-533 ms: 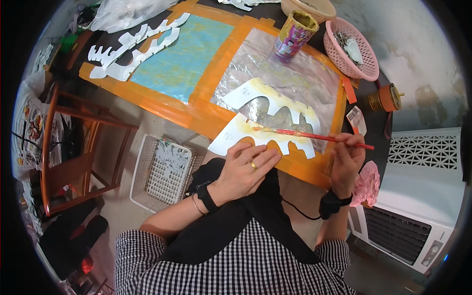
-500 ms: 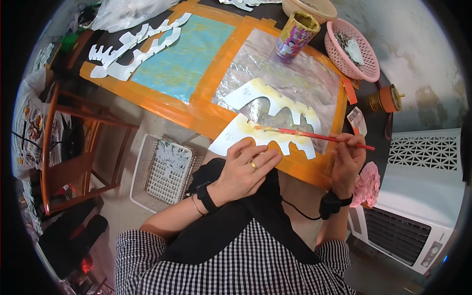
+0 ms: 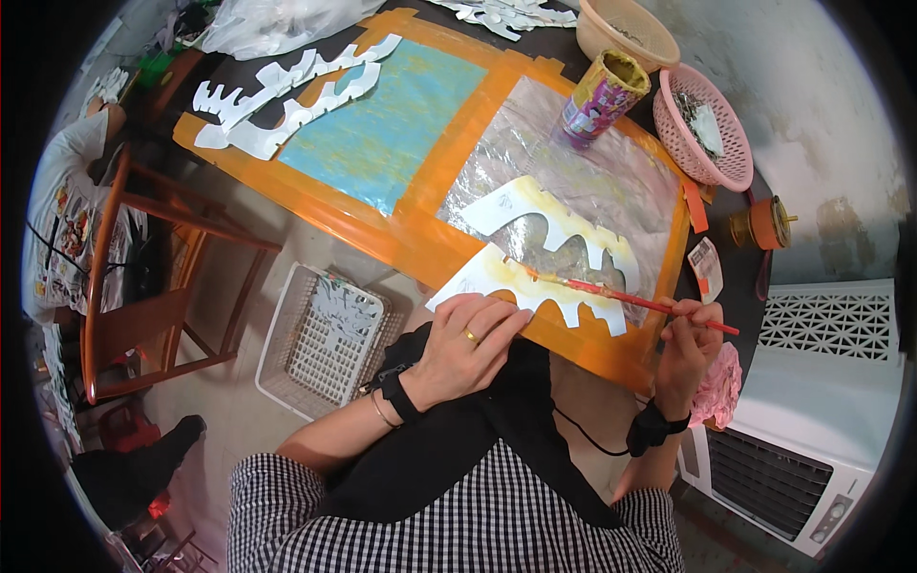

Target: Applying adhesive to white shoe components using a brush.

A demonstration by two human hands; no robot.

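Note:
A thin paintbrush with a red handle (image 3: 630, 297) is pinched in the fingers of my right hand (image 3: 690, 349). Its tip touches the upper edge of a white cut-out piece (image 3: 478, 272) with a scalloped lower side and yellowish smears. This piece lies by the table's near edge. Fingers of my left hand (image 3: 468, 349) rest stretched over its lower left edge; the thumb is hard to make out. Just beyond lies a second, similar white cut-out (image 3: 492, 208), smeared yellow along its top. Behind it stands a tall purple can (image 3: 587, 113) with a yellow-crusted rim.
More white cut-outs (image 3: 258, 134) lie by a blue sheet (image 3: 387, 119) taped with orange. At the back right are a beige bowl (image 3: 597, 43) and a pink basket (image 3: 731, 167). A white crate (image 3: 272, 368), a wooden chair (image 3: 100, 325) and an air cooler (image 3: 812, 382) surround the table.
The view has shifted, so the table sits lower and further right. My left hand has slid left along the near piece. The brush tip has moved slightly right along its upper edge.

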